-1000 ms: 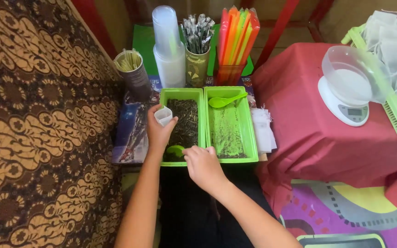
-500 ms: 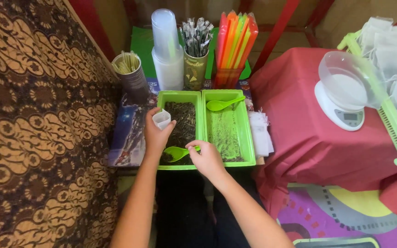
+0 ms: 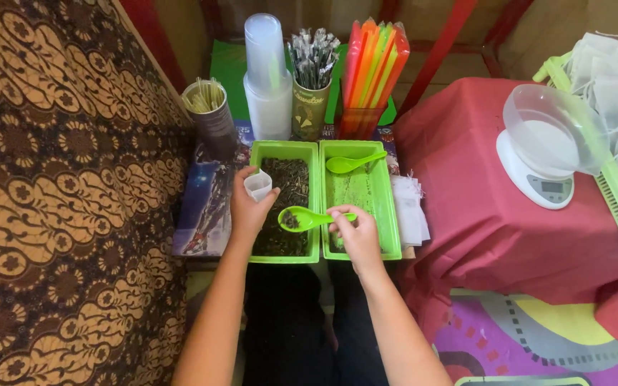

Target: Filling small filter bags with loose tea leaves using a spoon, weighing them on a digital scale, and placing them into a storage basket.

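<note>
A big brown patterned cloth [image 3: 59, 179] fills the left side, cut off by the edge. A red cloth [image 3: 481, 214] covers a table on the right, with a white scale [image 3: 538, 175] under a clear bowl. Two green trays sit side by side; the left tray [image 3: 285, 204] holds dark, crumbly bits, too small to tell apart. The right tray [image 3: 360, 196] holds another green spoon [image 3: 355, 163]. The left hand [image 3: 249, 207] is closed around a small white pouch [image 3: 258, 184], partly hidden by the fingers. The right hand [image 3: 355, 232] pinches the handle of a green scoop [image 3: 302, 219] above the left tray, with a few dark bits in it.
</note>
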